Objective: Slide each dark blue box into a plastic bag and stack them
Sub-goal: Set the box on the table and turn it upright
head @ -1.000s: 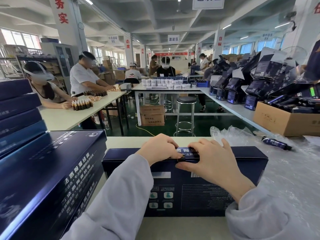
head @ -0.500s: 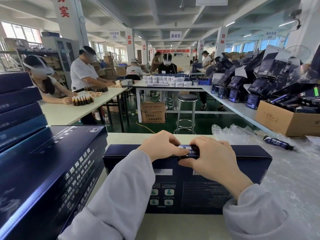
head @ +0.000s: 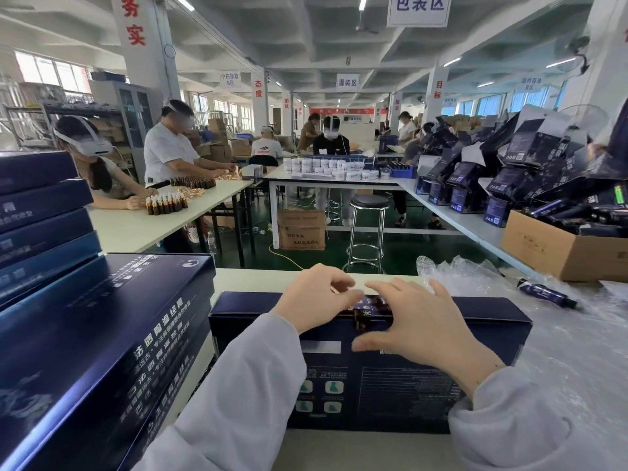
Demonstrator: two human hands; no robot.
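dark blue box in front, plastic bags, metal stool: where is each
dark blue box (head: 390, 392): head view, printed front face
plastic bags (head: 475, 277): head view, crumpled far edge
metal stool (head: 370, 201): head view, black seat

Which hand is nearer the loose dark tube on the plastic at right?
Right. The right hand is over the dark blue box, left of the tube; the left hand sits farther left.

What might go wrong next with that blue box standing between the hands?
The dark blue box seems to stand on its long edge, and the right hand lies spread over its top without gripping, so it might tip. The stack of boxes sits close by the left sleeve; an elbow could knock it. The plastic bags lie crumpled, so a box corner might snag.
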